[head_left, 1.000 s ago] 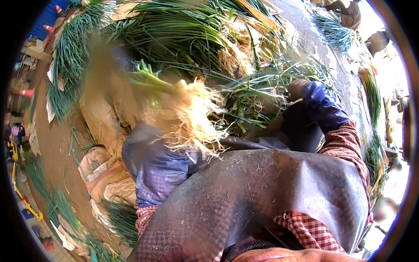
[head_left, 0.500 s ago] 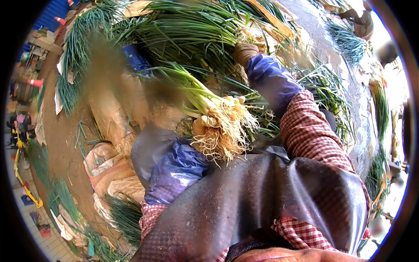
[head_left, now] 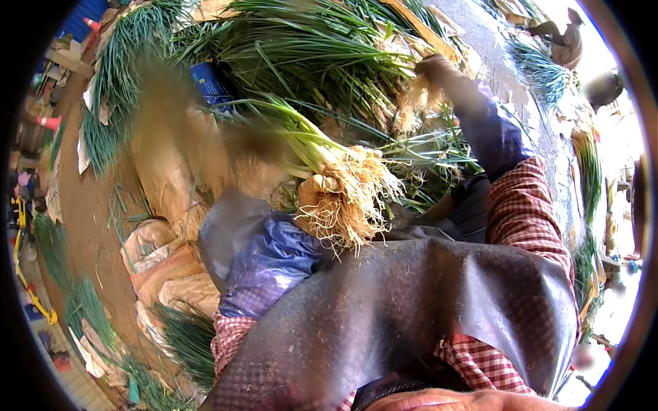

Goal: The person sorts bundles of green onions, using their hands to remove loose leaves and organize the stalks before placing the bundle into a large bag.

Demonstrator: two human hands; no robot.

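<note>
A bunch of green onions (head_left: 315,147) with thick, pale, stringy roots (head_left: 353,198) lies across my lap. My left hand (head_left: 315,188), in a tan glove, is closed around its lower stalks, partly covered by roots. Farther off to the right, my right hand (head_left: 437,70), in a brown glove, grips the root end of more green onions at the edge of a large heap (head_left: 301,55). Roots hang just below that hand; its fingertips are blurred. Blue sleeve covers and red checked sleeves clothe both arms.
A dark apron (head_left: 384,308) covers my lap. Sacks (head_left: 181,274) lie at the left, and a blue package (head_left: 209,85) sits beside the heap. More green onions (head_left: 123,96) line the far left. A person (head_left: 567,44) is at the far right. Dark smudges blur part of the view.
My right hand has moved right and slightly away from me, drawing root ends out from the heap. My left hand and its bunch stay nearly in place.
</note>
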